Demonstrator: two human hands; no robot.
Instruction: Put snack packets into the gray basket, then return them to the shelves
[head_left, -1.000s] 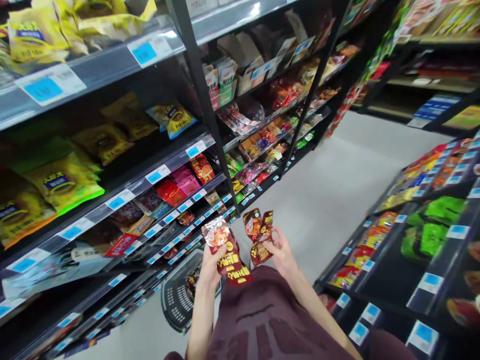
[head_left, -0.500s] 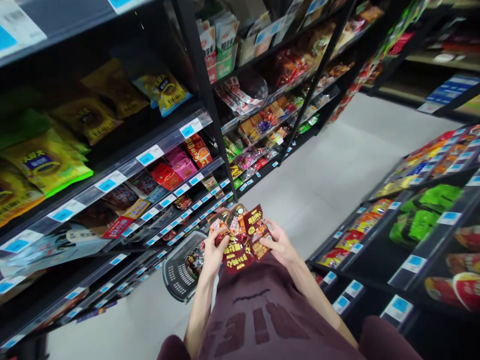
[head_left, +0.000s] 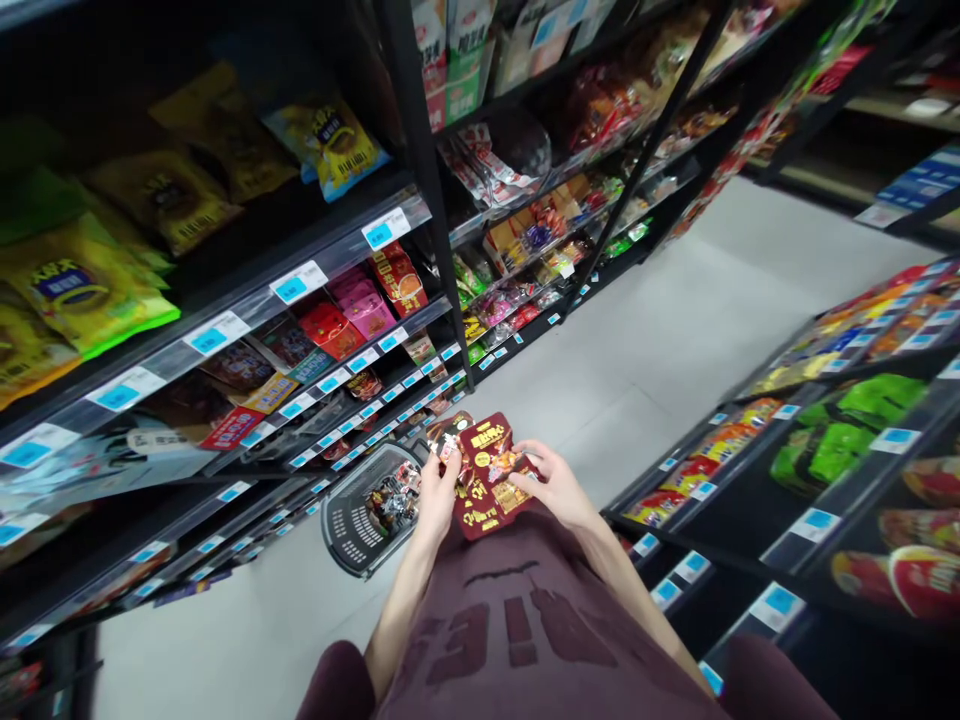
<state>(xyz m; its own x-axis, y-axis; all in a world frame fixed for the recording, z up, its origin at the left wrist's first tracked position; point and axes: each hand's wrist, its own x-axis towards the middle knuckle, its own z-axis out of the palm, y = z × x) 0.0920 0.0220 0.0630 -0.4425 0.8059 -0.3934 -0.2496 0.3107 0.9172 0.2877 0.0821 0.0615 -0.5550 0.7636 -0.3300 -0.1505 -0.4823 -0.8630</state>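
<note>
My left hand [head_left: 439,490] is closed on a dark brown snack packet [head_left: 455,427] with its thumb on the front. Between my hands, several flat dark-red snack packets [head_left: 484,438] with yellow lettering overlap in front of my shirt. My right hand [head_left: 553,488] pinches the right side of the dark-red packets with its thumb on top. How the packets are divided between the two hands is hard to make out. Beside my left forearm is a grey shopping basket [head_left: 339,548] with small wrapped packets [head_left: 391,500] inside.
Shelves with blue price labels [head_left: 217,333] run along the left, stocked with yellow bags [head_left: 79,290] and red and pink packets [head_left: 367,308]. On the right, lower shelves hold green packages [head_left: 840,425] and red-yellow packs [head_left: 705,460]. Grey floor [head_left: 637,350] stretches between them.
The packets have come closer together, and the top dark-red one now lies flatter, covering more of the brown one. My right hand has shifted slightly. The view has tilted a little.
</note>
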